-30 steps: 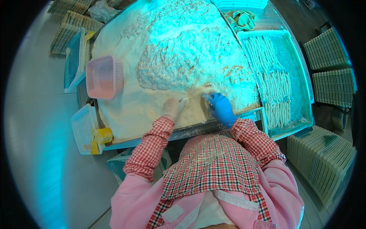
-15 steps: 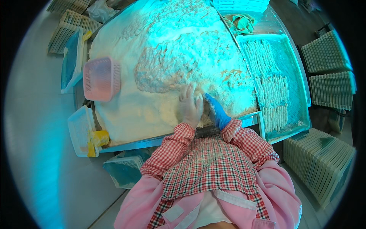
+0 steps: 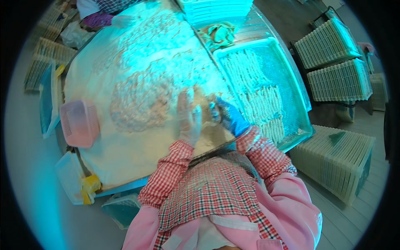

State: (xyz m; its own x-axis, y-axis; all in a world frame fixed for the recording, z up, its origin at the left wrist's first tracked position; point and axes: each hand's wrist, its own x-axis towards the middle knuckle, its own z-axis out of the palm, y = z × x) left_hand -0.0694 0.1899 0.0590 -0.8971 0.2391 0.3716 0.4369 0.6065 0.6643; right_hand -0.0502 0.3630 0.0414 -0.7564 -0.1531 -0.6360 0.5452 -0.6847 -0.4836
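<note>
My left hand (image 3: 188,118), in a pale, powder-dusted glove, has its fingers stretched out over the white powder at the near side of the table. No object shows in it. Facing it from the right is my right hand (image 3: 232,118) in a blue glove, its fingertips whitened with powder and apart from each other. A gap of powder separates the two hands. Just beyond and left of them spreads a lumpy pile of powder-coated pieces (image 3: 139,100), too caked to name. To the right, a shallow tray (image 3: 291,98) holds rows of coated strips (image 3: 264,104).
A pink basket (image 3: 79,123) stands at the table's left edge. White stacked trays (image 3: 218,10) and a crumpled cloth (image 3: 218,35) lie at the back. Tray stacks (image 3: 333,160) stand on the floor at right. Another person's gloved hand (image 3: 123,21) rests at the far left.
The view has swung right, so the table appears farther left. Both hands have come apart slightly, and the right fingertips now show white. Another person's arm has come into view at the far left.
</note>
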